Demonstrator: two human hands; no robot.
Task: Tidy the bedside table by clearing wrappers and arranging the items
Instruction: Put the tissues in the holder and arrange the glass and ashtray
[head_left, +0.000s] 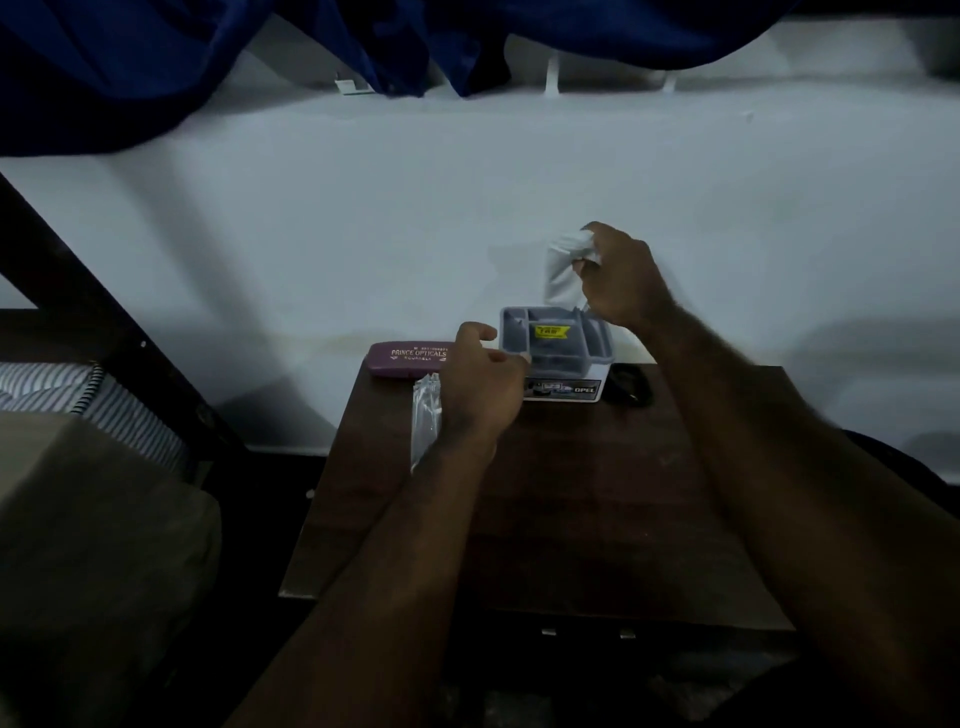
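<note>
Two hands: right hand (621, 278) pinches white wrapper (563, 270) over grey box (511, 335), left hand (480, 379) by its rim, grip unclear; hard tug cd tip box.

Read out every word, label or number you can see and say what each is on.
"PRINCE OPTICALS": maroon glasses case; the smaller lines around it are too blurred.
"OPEL": white label below the grey tray; the text beside it is unreadable.
Yellow sticker in the grey tray: print too blurred.

Dim bedroom, wooden bedside table (597, 519) against white wall (363, 234), striped bedding (47, 389) alongside, blue curtain (104, 67) above
</note>
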